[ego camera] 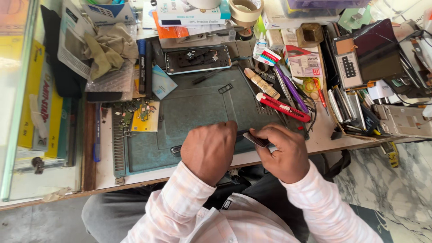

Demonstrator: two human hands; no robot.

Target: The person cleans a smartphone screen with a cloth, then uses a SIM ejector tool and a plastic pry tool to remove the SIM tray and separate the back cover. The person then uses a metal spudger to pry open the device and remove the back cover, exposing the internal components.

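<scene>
My left hand (209, 150) is closed in a fist over the near edge of the green work mat (198, 108), with a dark tool poking out at its left side (176, 149). My right hand (283, 150) pinches a small flat ribbed dark part (255, 139) between thumb and fingers. The two hands are close together, nearly touching. What the left hand grips is mostly hidden.
An opened phone (198, 58) lies at the mat's far edge. Red cutter (282, 107), purple tool (291, 89), small glue bottle (261, 82), tape roll (245, 10), boxes, a cloth (108, 47) and circuit parts (135, 114) crowd the bench. More devices sit right.
</scene>
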